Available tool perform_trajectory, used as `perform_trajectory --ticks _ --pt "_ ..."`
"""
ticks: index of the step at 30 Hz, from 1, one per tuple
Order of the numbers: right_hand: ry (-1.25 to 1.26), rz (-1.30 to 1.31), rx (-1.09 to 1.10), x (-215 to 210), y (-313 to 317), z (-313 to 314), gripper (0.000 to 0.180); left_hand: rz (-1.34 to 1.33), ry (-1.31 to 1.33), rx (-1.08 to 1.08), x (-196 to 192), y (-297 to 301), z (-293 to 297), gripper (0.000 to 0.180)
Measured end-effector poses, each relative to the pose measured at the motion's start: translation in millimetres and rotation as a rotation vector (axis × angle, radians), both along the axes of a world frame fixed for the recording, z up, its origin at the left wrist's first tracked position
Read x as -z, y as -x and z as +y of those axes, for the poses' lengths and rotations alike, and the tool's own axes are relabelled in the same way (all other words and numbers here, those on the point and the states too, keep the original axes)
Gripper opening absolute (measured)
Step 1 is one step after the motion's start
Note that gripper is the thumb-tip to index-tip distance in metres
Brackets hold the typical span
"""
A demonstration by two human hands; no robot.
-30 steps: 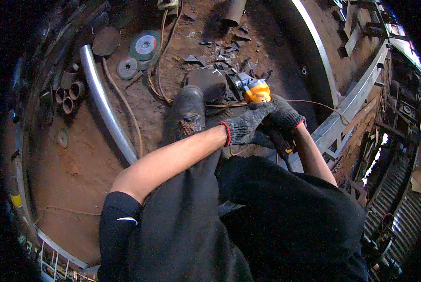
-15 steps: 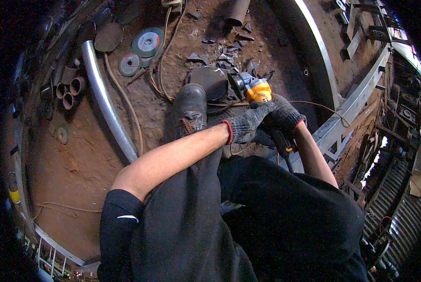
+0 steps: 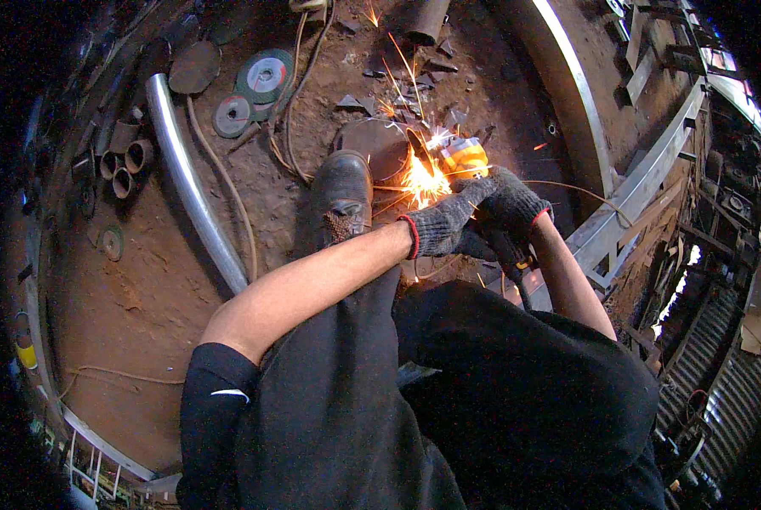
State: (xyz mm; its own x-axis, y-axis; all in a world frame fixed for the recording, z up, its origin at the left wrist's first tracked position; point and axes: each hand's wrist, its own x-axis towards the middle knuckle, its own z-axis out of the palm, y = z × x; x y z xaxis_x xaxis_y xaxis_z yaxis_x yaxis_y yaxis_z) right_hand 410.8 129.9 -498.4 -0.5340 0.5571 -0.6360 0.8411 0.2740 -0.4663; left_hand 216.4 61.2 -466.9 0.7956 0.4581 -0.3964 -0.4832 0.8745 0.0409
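Observation:
Both my hands wear grey knit gloves with red cuffs. My left hand and my right hand are wrapped together around a yellow angle grinder. Its disc touches a flat dark metal piece lying on the dirt floor, and bright orange sparks fly up and away from the contact. My black boot stands on the near edge of that metal piece. The grinder's disc itself is hidden by the glare.
A curved silver pipe lies left of the boot. Green grinding discs and short pipe stubs lie at the upper left, cables trail across the dirt. A curved steel strip and a metal frame run along the right.
The grinder's disc now meets the metal piece and throws sparks; earlier there were none. Both hands have stayed in nearly the same place.

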Motion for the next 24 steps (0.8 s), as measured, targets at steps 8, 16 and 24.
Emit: perform_trajectory --ticks 8,16,24 --pt "0.173 0.103 0.275 -4.1 -4.1 5.8 0.042 -0.04 0.022 0.014 -5.5 1.3 4.8 0.056" --pt "0.055 -0.014 -0.008 -24.7 18.0 17.6 0.039 0.102 -0.008 -0.009 -7.1 5.1 5.0 0.057" --pt "-0.055 -0.135 -0.116 -30.7 41.4 24.6 0.036 0.096 -0.024 -0.14 -6.1 7.0 6.6 0.06"
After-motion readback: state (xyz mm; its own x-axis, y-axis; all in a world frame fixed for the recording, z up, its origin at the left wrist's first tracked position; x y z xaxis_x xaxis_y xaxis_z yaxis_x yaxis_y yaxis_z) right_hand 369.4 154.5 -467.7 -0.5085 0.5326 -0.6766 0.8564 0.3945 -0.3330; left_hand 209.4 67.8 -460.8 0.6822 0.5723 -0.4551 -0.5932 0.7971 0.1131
